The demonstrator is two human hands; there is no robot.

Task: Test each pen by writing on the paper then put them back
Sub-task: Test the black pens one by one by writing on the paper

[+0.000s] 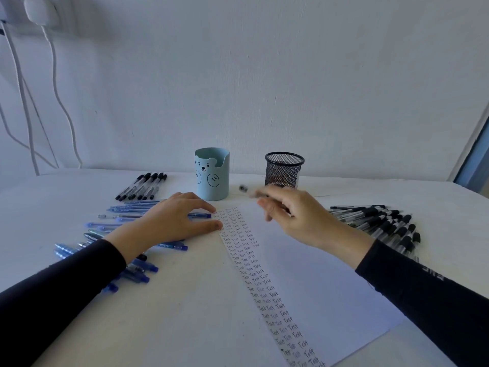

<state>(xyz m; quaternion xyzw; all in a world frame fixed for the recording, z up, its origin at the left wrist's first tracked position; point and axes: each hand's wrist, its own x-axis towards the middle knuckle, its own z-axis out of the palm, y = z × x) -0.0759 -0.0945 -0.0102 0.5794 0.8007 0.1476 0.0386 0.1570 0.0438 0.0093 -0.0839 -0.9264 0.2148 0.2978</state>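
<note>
Right grip: your right grip (293, 218) is curled round a pen (247, 190), which sticks out toward 11 o'clock above the top of the paper. The pen is blurred, so I cannot tell which end is the tip.
Left grip: your left grip (174, 218) lies released and flat at 9 o'clock, fingertips on the left edge of the paper (304, 274), palm over the blue pens (124, 229).
Paper: it runs from 12 to 5 o'clock. Its left strip is filled with rows of "Test" and the rest is bare.
Holders: the mesh cup (284, 169) stands at 12 o'clock, just beyond your right knuckles, and the bear cup (212, 178) is beside it at 11.
Other pens: the black pens (381, 223) are fanned at 3 o'clock, and the capped black pens (144, 186) sit in a row at 10.
Risk: a quick swing could knock the mesh cup, which looks light and likely to tip. Lifting your left palm carelessly may roll the blue pens onto the paper. If tested and untested pens get mixed, your count is probably lost.
Edges and room: the bare paper at 4 o'clock and the worktop (172, 313) at 6 give open room. The wall closes off 12 o'clock, and cables (55, 88) hang at 10, well apart.
</note>
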